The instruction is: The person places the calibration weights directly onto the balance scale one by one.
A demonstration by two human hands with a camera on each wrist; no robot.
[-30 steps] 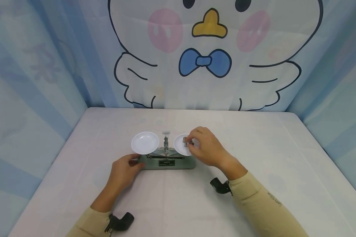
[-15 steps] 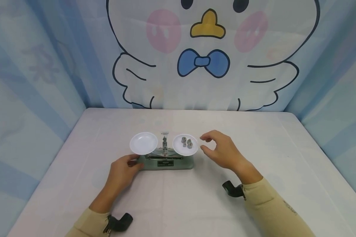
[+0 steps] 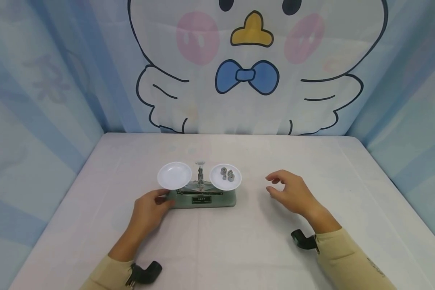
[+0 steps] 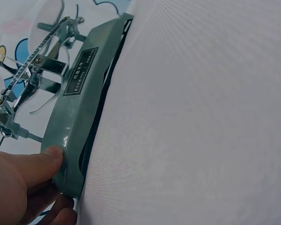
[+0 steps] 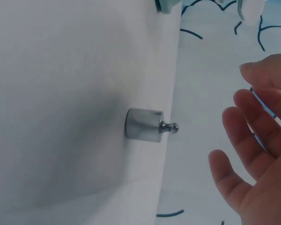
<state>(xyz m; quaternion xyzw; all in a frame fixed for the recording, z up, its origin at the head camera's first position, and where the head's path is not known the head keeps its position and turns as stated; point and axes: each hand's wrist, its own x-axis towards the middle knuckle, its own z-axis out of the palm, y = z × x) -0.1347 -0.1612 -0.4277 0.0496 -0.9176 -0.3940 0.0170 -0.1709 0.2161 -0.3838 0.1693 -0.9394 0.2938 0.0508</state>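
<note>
A green balance scale [image 3: 222,200] stands on the table with two white pans. My left hand [image 3: 148,211] grips the left end of its base, the thumb [image 4: 42,164] on the front face and the other fingers curled behind. Nothing is on the left pan [image 3: 174,175]. On the right pan [image 3: 217,183] stand several small metal weights [image 3: 231,175]. My right hand [image 3: 293,195] is over the table to the right of the scale, fingers relaxed and apart, holding nothing. A larger knobbed metal weight [image 5: 144,125] stands near it in the right wrist view; the head view does not show it.
The white-covered table [image 3: 199,249] ends at a printed curtain [image 3: 246,108] behind the scale. Side curtains [image 3: 40,141] flank it left and right. A dark camera mount [image 3: 146,272] sits on each wrist.
My right hand has left the weights on the right pan and moved right and toward me, its fingers apart. My left hand stays on the scale's base.
</note>
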